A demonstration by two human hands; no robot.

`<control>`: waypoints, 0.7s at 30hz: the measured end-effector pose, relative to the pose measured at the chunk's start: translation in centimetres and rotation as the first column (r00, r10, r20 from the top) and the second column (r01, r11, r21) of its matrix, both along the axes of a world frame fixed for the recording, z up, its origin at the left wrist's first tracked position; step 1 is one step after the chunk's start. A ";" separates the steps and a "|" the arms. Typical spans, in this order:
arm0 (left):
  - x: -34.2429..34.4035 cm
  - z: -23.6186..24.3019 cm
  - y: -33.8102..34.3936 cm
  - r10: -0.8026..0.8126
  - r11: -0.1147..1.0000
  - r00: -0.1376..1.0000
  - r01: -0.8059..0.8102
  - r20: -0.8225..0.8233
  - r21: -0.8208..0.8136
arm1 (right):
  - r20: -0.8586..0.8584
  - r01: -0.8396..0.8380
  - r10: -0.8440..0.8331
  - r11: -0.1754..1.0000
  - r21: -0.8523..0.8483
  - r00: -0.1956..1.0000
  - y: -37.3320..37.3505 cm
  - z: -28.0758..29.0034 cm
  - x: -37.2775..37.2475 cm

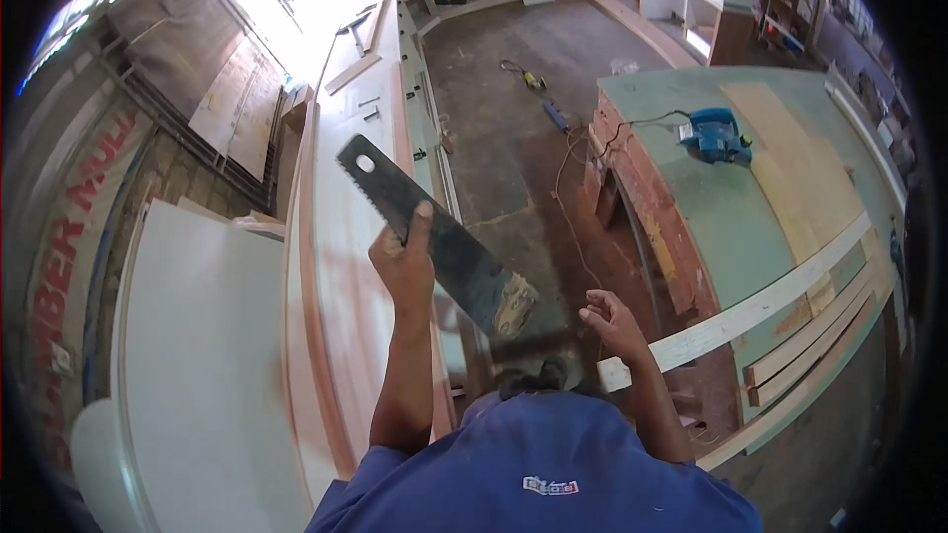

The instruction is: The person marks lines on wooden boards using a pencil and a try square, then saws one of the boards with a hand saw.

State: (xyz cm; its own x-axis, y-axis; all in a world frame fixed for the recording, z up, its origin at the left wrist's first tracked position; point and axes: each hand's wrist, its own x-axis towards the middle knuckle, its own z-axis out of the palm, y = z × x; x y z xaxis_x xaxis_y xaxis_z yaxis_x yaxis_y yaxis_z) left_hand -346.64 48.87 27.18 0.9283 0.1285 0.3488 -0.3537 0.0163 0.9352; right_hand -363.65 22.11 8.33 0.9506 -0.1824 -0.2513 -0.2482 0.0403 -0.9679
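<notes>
A dark hand saw is held aslant in front of me, its toothed edge facing left. My left hand pinches the blade partway down, thumb flat on its face. The holed end points up and left; the worn, light wooden handle hangs toward my body. My right hand is to the right of that handle, apart from it, with loosely bent fingers and nothing in them. Just beside my right wrist lies the near end of a pale wooden batten, which rests across a green-topped workbench.
A blue power planer stands on the workbench, its cord running down to the floor. Several wooden strips lie at the bench's right. A long white counter carries tools to my left. Near it stands a white panel.
</notes>
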 end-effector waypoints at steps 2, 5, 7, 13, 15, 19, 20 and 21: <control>4.1 0.4 -1.0 0.041 0.999 0.999 -0.041 -0.010 -0.010 | -0.032 0.026 -0.027 0.999 -0.042 0.999 -0.1 -2.3 2.0; 10.7 -0.7 -2.9 -0.033 0.983 0.999 0.032 -0.002 -0.180 | -0.100 0.083 -0.081 0.996 0.015 0.992 -0.3 -4.8 4.6; 15.6 -2.3 -4.0 -0.086 0.967 0.993 0.064 -0.081 -0.246 | -0.127 0.139 -0.121 0.981 0.138 0.985 -0.7 -5.6 6.2; 30.8 -10.8 -9.1 -0.380 0.859 0.855 0.184 -0.352 -0.479 | -0.151 0.340 -0.308 0.769 0.542 0.939 -2.0 -4.1 14.0; 35.5 -13.0 -10.8 -0.443 0.829 0.793 0.186 -0.418 -0.527 | -0.155 0.398 -0.391 0.682 0.613 0.907 -2.5 -2.8 17.8; 44.0 -14.9 -12.7 -0.487 0.848 0.688 0.226 -0.537 -0.480 | -0.208 0.556 -0.568 0.551 0.623 0.796 -2.5 -1.2 25.7; 45.8 -15.2 -13.2 -0.575 0.798 0.628 0.290 -0.524 -0.528 | -0.197 0.554 -0.569 0.565 0.612 0.798 -2.8 -1.3 28.1; 47.2 -15.5 -13.4 -0.654 0.742 0.558 0.346 -0.510 -0.573 | -0.194 0.582 -0.614 0.531 0.616 0.766 -2.9 -1.4 29.9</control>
